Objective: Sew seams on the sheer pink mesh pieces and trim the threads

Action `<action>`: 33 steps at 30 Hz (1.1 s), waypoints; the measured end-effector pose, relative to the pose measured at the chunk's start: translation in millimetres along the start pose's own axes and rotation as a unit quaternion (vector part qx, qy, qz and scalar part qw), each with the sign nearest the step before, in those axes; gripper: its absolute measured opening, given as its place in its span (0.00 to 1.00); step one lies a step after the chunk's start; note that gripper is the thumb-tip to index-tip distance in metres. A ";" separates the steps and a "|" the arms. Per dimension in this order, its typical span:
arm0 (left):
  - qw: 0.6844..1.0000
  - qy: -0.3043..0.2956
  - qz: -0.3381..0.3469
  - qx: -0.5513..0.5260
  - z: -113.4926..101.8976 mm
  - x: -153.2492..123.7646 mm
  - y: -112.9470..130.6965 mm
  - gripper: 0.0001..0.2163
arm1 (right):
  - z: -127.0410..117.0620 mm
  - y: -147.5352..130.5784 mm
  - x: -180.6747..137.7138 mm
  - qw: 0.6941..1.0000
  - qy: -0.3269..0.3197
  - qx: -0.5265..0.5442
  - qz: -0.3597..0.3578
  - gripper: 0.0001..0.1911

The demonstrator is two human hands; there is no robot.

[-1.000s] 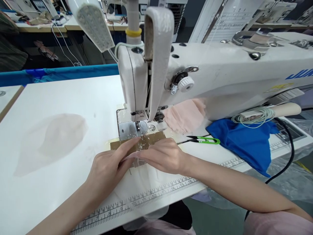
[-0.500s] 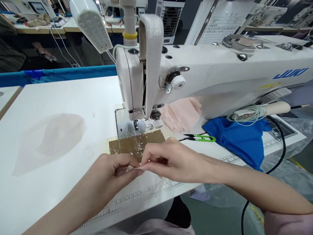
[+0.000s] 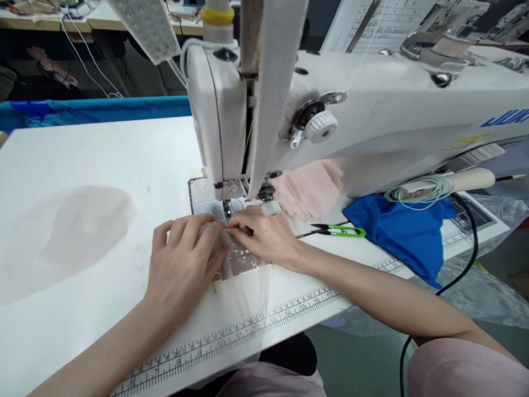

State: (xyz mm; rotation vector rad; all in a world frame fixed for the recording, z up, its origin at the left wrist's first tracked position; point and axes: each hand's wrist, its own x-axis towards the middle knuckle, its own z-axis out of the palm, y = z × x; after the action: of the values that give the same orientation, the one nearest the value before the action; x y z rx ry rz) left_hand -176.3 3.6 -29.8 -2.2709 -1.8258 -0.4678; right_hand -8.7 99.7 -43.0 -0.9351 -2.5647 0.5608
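Observation:
Both my hands rest on a sheer, pale fabric piece just in front of the presser foot of the white sewing machine. My left hand lies over the fabric with its fingers curled and fingertips pressing the edge. My right hand pinches the same fabric edge right at the needle plate. The fabric trails back over the table's front edge and its printed ruler. A brown taped patch under the hands is mostly hidden.
Green thread snips lie right of my right hand. Beyond them are a blue cloth, a pink pleated fabric under the machine arm, a coiled cord and a black cable. Another sheer piece lies at the table's left.
My hands have moved forward from the table's front toward the presser foot, bringing the sheer fabric edge up to the needle plate and laying it down flat.

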 end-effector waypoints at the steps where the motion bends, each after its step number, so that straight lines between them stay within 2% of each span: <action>1: 0.999 0.026 0.041 0.026 1.2 -2.9 1.6 0.09 | 1.0 0.5 0.5 1.000 0.005 -0.008 -0.005 0.11; 3: 0.992 0.050 0.104 0.059 2.8 -7.6 5.3 0.11 | 2.4 2.2 1.7 1.000 0.014 -0.019 -0.016 0.11; 5: 0.987 0.062 0.129 0.071 3.4 -10.1 8.9 0.13 | 1.9 4.4 2.2 0.998 0.023 -0.043 -0.027 0.13; 10: 0.992 0.060 0.107 0.042 4.4 -6.9 10.9 0.13 | -7.2 8.1 -5.2 0.977 0.047 -0.194 -0.074 0.16; 14: 0.993 0.052 0.104 0.026 8.9 0.8 6.6 0.12 | -10.6 6.1 -15.2 0.955 0.105 -0.234 -0.147 0.14; 20: 0.995 0.028 0.091 0.033 9.9 1.7 8.9 0.17 | -8.3 5.6 -17.8 0.956 0.049 -0.264 -0.114 0.17; 26: 0.995 0.016 0.082 0.050 7.7 0.7 10.6 0.18 | -8.3 10.4 -15.5 0.951 0.065 -0.281 -0.111 0.18; 33: 0.994 0.013 0.084 0.061 13.2 3.8 7.8 0.19 | -9.3 11.6 -12.5 0.955 0.037 -0.279 -0.091 0.19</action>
State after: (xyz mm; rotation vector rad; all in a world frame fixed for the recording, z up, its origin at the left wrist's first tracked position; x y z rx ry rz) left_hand -166.3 9.9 -40.3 -2.2990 -1.5872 -0.3457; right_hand 10.6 101.7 -42.9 -0.8421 -2.7465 -0.2665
